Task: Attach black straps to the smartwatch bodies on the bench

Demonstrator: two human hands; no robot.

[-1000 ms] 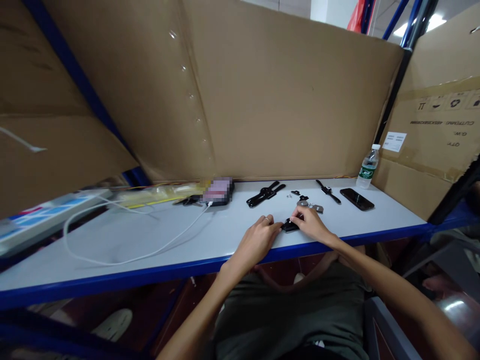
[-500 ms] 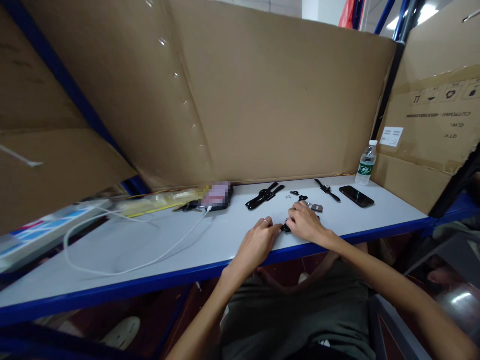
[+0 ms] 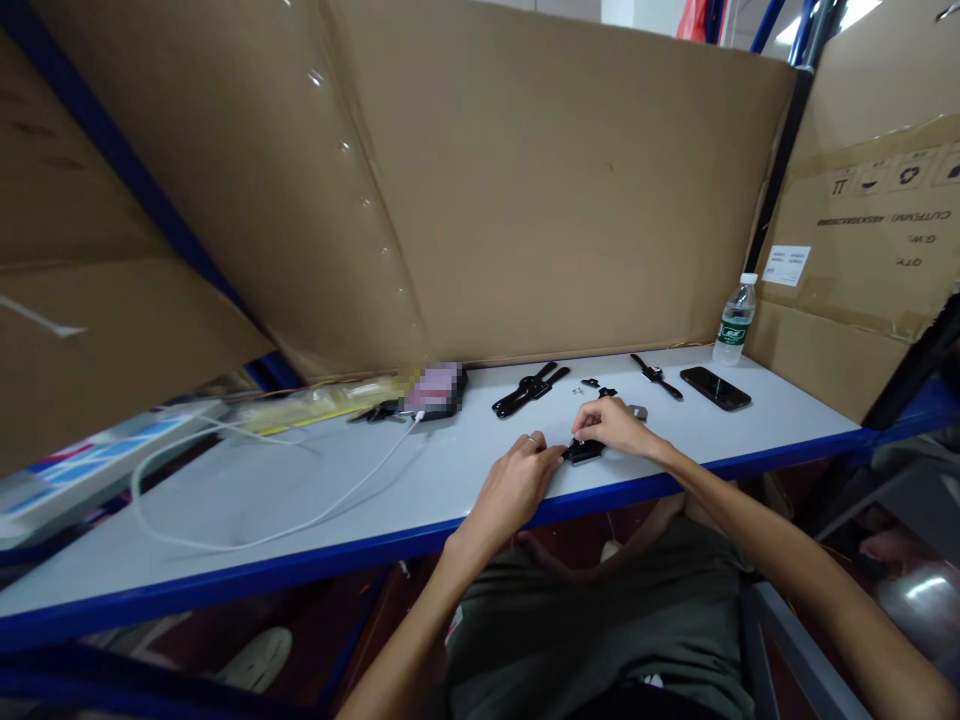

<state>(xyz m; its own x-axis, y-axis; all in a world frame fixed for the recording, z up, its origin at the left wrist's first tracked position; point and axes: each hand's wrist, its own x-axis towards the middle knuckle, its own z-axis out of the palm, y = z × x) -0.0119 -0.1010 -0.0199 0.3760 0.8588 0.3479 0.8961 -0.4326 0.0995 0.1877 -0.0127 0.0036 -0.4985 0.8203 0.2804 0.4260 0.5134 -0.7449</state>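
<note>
My left hand [image 3: 525, 465], with a ring on one finger, is closed on the left end of a black spokeshave [image 3: 586, 453] at the table's front edge. Over the tool's middle, my right hand [image 3: 613, 425] is closed in a pinch. Something small and shiny shows at its fingertips, too small to name. Behind the right hand lie a flat metal blade [image 3: 638, 412], partly covered, a small black part [image 3: 590, 383] and another black piece [image 3: 606, 392]. A few tiny silver screws [image 3: 577, 391] lie to their left.
Several black spokeshaves [image 3: 529, 390] lie overlapping at the back, and another spokeshave [image 3: 656, 377] lies farther right. A phone [image 3: 715, 388] and a water bottle [image 3: 734, 322] stand at the right. A white cable [image 3: 352, 490] loops across the table's left. Cardboard [image 3: 570, 200] walls the back.
My right hand has lifted slightly and drawn its fingers into a pinch, so more of the black spokeshave shows. My left hand stays in place.
</note>
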